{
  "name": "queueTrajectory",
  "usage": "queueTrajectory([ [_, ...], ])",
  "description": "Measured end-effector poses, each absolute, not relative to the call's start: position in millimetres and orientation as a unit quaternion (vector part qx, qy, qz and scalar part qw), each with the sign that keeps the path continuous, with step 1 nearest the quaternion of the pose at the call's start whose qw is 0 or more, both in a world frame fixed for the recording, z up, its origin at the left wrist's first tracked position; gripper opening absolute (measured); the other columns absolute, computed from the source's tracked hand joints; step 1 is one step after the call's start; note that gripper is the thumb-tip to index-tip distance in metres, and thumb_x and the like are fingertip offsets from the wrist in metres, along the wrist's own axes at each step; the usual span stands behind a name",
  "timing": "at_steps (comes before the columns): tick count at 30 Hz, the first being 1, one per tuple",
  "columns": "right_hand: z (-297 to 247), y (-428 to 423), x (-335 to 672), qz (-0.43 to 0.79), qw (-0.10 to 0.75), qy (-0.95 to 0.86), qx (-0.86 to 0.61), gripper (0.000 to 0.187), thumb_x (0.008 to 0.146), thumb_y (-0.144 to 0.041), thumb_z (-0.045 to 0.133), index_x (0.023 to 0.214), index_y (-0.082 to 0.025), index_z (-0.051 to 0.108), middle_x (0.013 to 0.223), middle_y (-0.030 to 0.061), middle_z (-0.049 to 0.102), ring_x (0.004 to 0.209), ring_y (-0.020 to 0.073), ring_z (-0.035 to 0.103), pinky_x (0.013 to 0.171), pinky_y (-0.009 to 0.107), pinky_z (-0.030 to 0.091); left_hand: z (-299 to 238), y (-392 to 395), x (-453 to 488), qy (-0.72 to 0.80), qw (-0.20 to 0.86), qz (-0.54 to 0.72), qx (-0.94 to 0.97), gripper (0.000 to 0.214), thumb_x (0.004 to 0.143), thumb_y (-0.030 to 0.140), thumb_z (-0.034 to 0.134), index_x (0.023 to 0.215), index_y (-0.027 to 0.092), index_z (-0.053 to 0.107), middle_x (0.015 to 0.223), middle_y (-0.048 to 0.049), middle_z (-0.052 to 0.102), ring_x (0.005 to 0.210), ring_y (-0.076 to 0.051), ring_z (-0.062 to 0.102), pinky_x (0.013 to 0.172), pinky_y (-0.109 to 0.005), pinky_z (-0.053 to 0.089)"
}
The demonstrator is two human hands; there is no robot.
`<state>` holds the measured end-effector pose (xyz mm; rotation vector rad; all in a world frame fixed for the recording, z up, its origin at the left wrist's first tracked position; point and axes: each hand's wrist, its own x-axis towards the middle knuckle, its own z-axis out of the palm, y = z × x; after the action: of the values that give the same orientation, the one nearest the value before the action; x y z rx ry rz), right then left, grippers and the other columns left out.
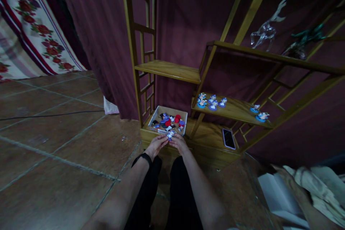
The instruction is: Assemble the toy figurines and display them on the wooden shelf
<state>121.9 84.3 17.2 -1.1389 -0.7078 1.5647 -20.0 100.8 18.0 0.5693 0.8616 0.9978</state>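
Note:
Between my fingertips is a small white and purple figurine (171,135), held in front of the near edge of a box. My left hand (157,144), with a dark band at the wrist, grips it from the left. My right hand (179,143) closes on it from the other side. Just beyond, the shallow cardboard box (172,110) holds a jumble of figurines with red, purple and black parts. On the shelf (231,109) to the right, several purple-based figurines (213,105) stand beside blue-based ones (202,102).
Two more blue-based figurines (262,116) stand at that shelf's right end. A phone (229,138) lies on the bottom board. Higher up are a clear glass deer (266,30) and a dark green ornament (303,43). A cable (54,116) crosses the tiled floor; white boxes (280,196) sit at right.

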Motion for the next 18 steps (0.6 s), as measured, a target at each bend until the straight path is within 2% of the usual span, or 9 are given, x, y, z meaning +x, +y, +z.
queueTrajectory([
  [8, 20.3, 81.8, 121.7, 0.658, 0.504, -0.303, -0.471, 0.033, 0.056, -0.033, 0.071, 0.085, -0.020, 0.061, 0.076, 0.0008, 0.066, 0.066, 0.0127, 0.061, 0.074, 0.032, 0.048, 20.1, 97.0, -20.3, 0.375, 0.759, 0.451, 0.284, 0.037, 0.058, 0.002, 0.072, 0.092, 0.014, 0.065, 0.078, -0.0051, 0.069, 0.068, -0.010, 0.063, 0.067, -0.018, 0.049],
  [14, 25.3, 79.0, 121.6, 0.664, 0.503, -0.306, -0.460, 0.033, 0.057, -0.033, 0.070, 0.087, -0.020, 0.063, 0.088, 0.0024, 0.067, 0.080, 0.0157, 0.061, 0.078, 0.032, 0.046, 23.2, 93.7, -20.0, 0.367, 0.744, 0.467, 0.306, 0.046, 0.052, 0.001, 0.074, 0.094, 0.014, 0.064, 0.081, -0.0058, 0.069, 0.072, -0.012, 0.063, 0.067, -0.020, 0.047],
  [18, 30.1, 76.5, 119.6, 0.664, 0.497, -0.317, -0.461, 0.036, 0.063, -0.042, 0.065, 0.092, -0.021, 0.063, 0.096, 0.0034, 0.066, 0.089, 0.0167, 0.060, 0.079, 0.030, 0.045, 22.5, 93.0, -18.4, 0.383, 0.715, 0.488, 0.323, 0.046, 0.048, 0.003, 0.075, 0.092, 0.014, 0.064, 0.084, -0.0057, 0.068, 0.073, -0.013, 0.062, 0.070, -0.024, 0.046],
])
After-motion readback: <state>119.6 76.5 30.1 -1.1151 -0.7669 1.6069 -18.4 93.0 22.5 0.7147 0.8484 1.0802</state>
